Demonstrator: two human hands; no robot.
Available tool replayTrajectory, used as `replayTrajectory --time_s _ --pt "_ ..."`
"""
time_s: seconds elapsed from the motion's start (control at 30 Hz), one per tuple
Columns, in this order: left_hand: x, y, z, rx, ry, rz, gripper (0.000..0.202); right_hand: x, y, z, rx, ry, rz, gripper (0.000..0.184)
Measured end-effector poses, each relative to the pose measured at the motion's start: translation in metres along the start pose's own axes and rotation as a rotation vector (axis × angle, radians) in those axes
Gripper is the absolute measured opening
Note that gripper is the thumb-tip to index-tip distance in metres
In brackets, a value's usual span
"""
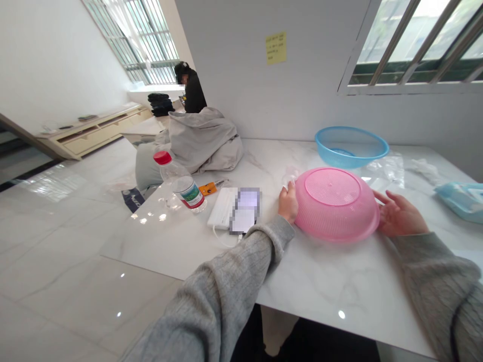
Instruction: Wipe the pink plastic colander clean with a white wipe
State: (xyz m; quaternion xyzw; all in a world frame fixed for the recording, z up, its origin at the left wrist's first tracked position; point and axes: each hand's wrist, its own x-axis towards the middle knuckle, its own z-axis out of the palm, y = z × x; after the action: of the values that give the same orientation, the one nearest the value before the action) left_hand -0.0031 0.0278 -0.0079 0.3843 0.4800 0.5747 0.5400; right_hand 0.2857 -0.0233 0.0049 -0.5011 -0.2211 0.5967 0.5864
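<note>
A pink plastic strainer basket is bottom up above the white table, its round mesh base facing up. My left hand grips its left rim, fingers bent round the edge. My right hand holds the opposite rim, palm turned partly up, with some fingertips hidden behind the edge. Beyond the strainer stands a blue plastic basin, open side up. Clear crumpled plastic lies beside the basin.
Left on the table are a phone, a white power bank with cable, an orange item and a red-capped bottle. Grey cloth lies behind. A blue packet is far right. Another person is in the background.
</note>
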Motion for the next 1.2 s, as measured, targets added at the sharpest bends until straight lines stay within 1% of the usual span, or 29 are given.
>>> replayTrajectory --time_s 0.07,0.17,0.23,0.3,0.37,0.47,0.6,0.7,0.8,0.87,0.93,1.03,1.13,1.2 --pt "-0.001 0.002 0.001 -0.026 0.008 0.043 0.047 -0.006 -0.001 0.01 0.03 0.013 0.031 0.036" --pt "-0.002 0.002 0.003 -0.057 -0.003 0.072 0.052 -0.012 0.001 0.021 0.015 -0.019 0.009 0.035" --pt "-0.002 0.001 0.003 -0.073 -0.015 0.079 0.055 -0.012 0.002 0.023 0.011 -0.024 -0.012 0.044" --pt "-0.002 0.0 0.004 -0.082 -0.029 0.089 0.057 -0.011 0.003 0.021 -0.003 -0.002 -0.018 0.057" --pt "-0.002 -0.001 0.004 -0.086 -0.044 0.102 0.056 -0.009 0.004 0.018 -0.022 0.037 -0.026 0.062" --pt "-0.001 -0.003 0.003 -0.085 -0.06 0.11 0.053 -0.007 0.004 0.016 -0.032 0.082 -0.049 0.058" --pt "-0.001 -0.005 0.002 -0.064 -0.047 0.077 0.052 -0.008 0.003 0.017 -0.033 0.109 -0.058 0.052" --pt "-0.002 -0.005 0.002 -0.061 -0.06 0.064 0.051 -0.009 0.001 0.019 -0.023 0.155 -0.063 0.047" --pt "-0.005 -0.002 0.004 -0.048 -0.103 0.062 0.047 -0.009 -0.002 0.019 -0.016 0.222 -0.077 0.041" --pt "-0.007 -0.001 0.005 -0.054 -0.154 0.076 0.045 -0.008 -0.002 0.017 -0.031 0.254 -0.097 0.037" --pt "-0.008 0.0 0.006 -0.078 -0.193 0.085 0.043 -0.005 0.0 0.013 -0.071 0.262 -0.126 0.034" --pt "-0.008 0.0 0.004 -0.1 -0.21 0.052 0.044 0.001 0.004 0.003 -0.176 0.277 -0.171 0.032" --pt "-0.007 -0.003 0.002 -0.099 -0.241 0.01 0.045 0.004 0.007 -0.003 -0.255 0.284 -0.165 0.029" --pt "-0.006 -0.005 0.001 -0.094 -0.263 -0.02 0.047 0.001 0.008 -0.002 -0.256 0.276 -0.149 0.028"
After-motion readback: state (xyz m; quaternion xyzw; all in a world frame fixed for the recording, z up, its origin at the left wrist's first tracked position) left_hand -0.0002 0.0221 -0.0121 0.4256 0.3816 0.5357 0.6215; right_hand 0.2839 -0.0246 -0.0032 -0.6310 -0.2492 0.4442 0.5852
